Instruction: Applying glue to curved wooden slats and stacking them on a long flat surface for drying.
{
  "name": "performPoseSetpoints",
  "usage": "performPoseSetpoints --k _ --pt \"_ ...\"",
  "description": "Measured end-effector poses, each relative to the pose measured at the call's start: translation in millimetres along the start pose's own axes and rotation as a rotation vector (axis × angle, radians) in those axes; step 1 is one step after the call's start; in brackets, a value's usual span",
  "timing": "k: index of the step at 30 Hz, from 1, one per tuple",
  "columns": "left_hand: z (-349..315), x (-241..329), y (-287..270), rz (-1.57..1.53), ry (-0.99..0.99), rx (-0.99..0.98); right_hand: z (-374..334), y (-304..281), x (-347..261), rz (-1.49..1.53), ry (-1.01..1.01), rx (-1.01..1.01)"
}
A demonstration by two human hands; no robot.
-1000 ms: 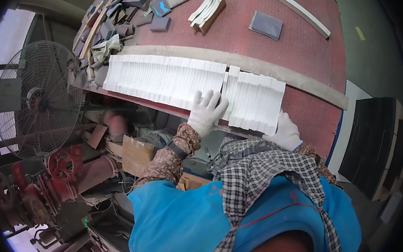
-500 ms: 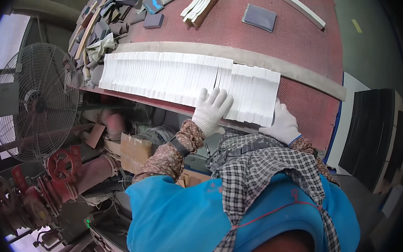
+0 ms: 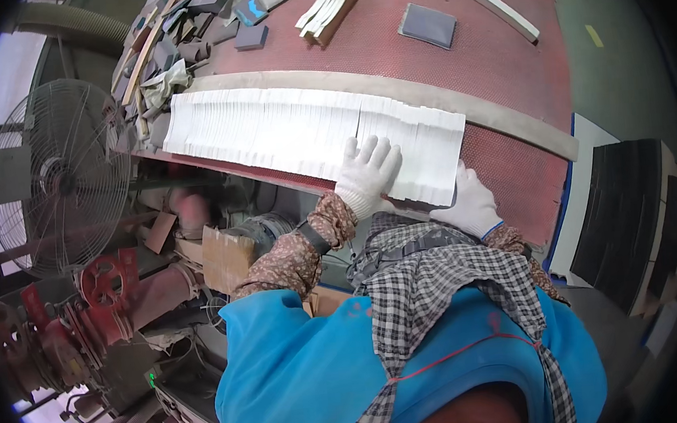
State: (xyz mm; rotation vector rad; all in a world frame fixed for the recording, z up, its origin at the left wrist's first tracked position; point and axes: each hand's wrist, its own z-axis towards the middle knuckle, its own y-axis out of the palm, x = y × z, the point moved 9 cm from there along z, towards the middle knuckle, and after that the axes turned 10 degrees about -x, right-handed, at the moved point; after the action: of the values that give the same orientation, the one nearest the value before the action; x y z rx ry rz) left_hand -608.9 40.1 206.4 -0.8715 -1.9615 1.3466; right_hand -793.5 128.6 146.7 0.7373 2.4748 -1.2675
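A long row of thin white curved strips (image 3: 268, 129) stands packed side by side along the near edge of a red-brown table, against a long pale wooden bar (image 3: 296, 78). A narrow dark gap splits the row right of its middle. My left hand (image 3: 369, 176), in a white knit glove, lies with fingers apart on the front of the strips just beside that gap. At the row's right end my right hand (image 3: 469, 205), also gloved, presses against the last strip with its fingers stretched out. Part of its thumb side is hard to make out.
Beyond the bar lie a small bundle of white-topped curved pieces (image 3: 326, 10), a grey sanding block (image 3: 428, 25) and a long pale strip (image 3: 489, 1). Scraps and blocks (image 3: 182, 41) heap at the far left. A large fan (image 3: 66, 181) and red pipework (image 3: 138, 295) stand left.
My left hand has shifted slightly right along the row. The strips' right part now lines up more evenly with the left part. My right hand stays at the end.
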Motion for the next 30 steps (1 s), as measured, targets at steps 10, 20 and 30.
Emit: performPoseSetpoints --k 10,20,30 --pt "2 1 9 -0.017 -0.017 0.017 0 0 -10 0.035 0.035 0.049" --pt "6 6 13 -0.017 -0.047 0.049 6 9 -4 0.092 0.062 -0.021" --pt "25 36 11 -0.05 0.143 0.173 9 12 -3 0.167 0.119 -0.1"
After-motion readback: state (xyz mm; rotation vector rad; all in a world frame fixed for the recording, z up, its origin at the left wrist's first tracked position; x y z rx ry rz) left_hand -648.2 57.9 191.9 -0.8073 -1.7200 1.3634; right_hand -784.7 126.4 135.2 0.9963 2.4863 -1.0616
